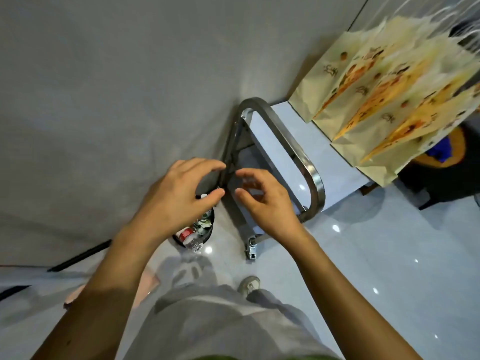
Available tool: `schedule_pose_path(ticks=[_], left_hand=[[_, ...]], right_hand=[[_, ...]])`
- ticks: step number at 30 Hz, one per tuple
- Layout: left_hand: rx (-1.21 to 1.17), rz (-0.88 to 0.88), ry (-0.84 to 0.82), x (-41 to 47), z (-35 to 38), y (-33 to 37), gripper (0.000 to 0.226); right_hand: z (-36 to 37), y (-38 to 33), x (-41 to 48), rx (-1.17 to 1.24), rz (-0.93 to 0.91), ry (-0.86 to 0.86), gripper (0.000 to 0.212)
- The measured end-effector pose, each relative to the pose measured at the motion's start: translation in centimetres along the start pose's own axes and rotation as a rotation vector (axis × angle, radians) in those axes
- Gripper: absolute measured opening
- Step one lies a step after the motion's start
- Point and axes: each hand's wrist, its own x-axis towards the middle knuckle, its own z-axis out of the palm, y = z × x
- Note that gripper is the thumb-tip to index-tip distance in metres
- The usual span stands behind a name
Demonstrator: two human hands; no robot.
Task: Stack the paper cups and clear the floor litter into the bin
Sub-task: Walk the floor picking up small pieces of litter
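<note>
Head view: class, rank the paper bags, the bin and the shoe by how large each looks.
1. paper bags
2. bin, partly hidden by the left hand
3. shoe
Apparent size only; distances from the camera differ.

Left hand [179, 193] and right hand [265, 201] outstretched side by side, fingers [207, 166] spread, empty

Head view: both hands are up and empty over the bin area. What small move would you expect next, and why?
Probably lowering both hands away from the bin. The left hand and right hand are open with spread fingers and hold nothing, while the bin below already holds a bottle and crumpled litter. No paper cups are in view here, so what to pick up next cannot be told.
</note>
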Motion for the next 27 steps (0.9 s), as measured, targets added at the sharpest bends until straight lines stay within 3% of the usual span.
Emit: schedule_pose_path(ticks=[6, 14, 19, 27], left_hand=[[-0.042, 0.195, -0.189, 3.5, 0.9, 2.0, 0.059], [-0.076, 0.563, -0.474, 5.1, 8.4, 13.4, 0.062], [-0.081, 0.783, -0.659, 2.2, 15.2, 22.7, 0.067], [-0.08, 1.088, -0.82, -8.4, 28.1, 38.6, 0.046]], right_hand=[[-2.9, 0.6, -4.2, 0.11, 0.195, 0.269, 0.025], [-8.9, 3.4, -14.1, 0.171, 0.45, 0.677, 0.024], [-12.2, 6.1, -24.3, 0.191, 0.606, 0.935, 0.024], [-17.1, 12.0, -44.7, 0.209, 0.751, 1.282, 0.027]])
